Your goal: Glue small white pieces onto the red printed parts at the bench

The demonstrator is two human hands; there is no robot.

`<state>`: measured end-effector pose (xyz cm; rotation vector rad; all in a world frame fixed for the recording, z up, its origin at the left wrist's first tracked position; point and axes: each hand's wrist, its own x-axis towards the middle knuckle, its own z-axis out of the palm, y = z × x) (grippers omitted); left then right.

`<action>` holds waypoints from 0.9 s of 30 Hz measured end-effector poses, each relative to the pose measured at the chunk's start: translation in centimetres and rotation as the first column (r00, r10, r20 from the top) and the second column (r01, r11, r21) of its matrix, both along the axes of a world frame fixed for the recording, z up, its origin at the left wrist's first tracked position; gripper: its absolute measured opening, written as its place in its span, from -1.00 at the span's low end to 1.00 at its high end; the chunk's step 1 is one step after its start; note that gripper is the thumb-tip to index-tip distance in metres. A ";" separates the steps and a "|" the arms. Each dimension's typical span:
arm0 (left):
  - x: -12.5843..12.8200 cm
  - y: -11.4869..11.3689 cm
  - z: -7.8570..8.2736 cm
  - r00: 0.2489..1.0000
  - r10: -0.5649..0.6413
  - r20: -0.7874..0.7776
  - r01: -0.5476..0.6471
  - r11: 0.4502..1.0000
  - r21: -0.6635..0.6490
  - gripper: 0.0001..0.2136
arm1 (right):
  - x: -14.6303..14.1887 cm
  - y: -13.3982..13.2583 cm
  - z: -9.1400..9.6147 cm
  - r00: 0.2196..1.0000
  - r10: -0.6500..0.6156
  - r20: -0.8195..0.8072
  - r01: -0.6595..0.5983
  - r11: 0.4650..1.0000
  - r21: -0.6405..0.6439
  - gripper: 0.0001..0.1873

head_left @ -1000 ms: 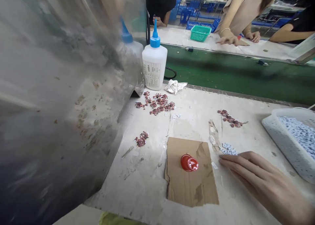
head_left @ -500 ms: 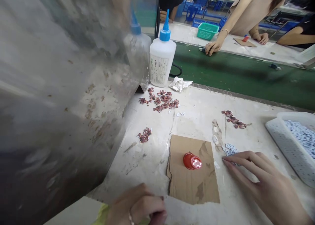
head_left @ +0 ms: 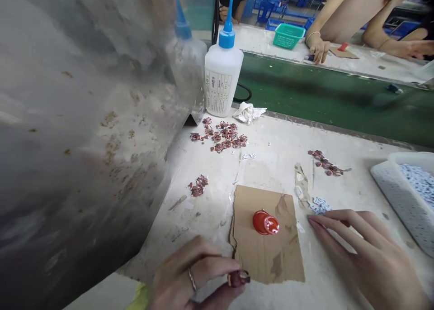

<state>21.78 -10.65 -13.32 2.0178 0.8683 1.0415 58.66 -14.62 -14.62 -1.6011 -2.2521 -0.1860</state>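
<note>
My left hand (head_left: 193,274), with a ring on one finger, sits at the table's near edge. It pinches a small dark-red curled piece (head_left: 238,279) between thumb and fingers, just beside the cardboard sheet (head_left: 261,260). A glossy red cap (head_left: 265,223) lies on its side on that cardboard. My right hand (head_left: 366,251) rests on the table, fingers apart and empty, its fingertips close to a small heap of blue-and-white printed pieces (head_left: 319,206). Dark-red pieces lie in loose heaps (head_left: 224,137) (head_left: 198,185) (head_left: 327,164) farther out.
A white glue bottle with a blue nozzle (head_left: 223,86) and crumpled tissue (head_left: 248,112) stand at the back. A scuffed metal panel (head_left: 84,142) walls off the left. A perforated white basket (head_left: 403,197) sits right. Beyond, a green conveyor belt (head_left: 322,86) runs, with a co-worker's hand (head_left: 318,50) past it.
My left hand has risen into view from the bottom edge and now pinches a dark-red piece. My right hand has barely moved. The co-worker's hand has shifted along the far bench.
</note>
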 end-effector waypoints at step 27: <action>0.9 0.4 -0.2 0.999 0.019 -0.028 -0.018 1.000 0.023 -0.85 | 3.4 -5.1 -1.0 0.996 0.035 0.077 -0.013 0.961 -0.277 -0.33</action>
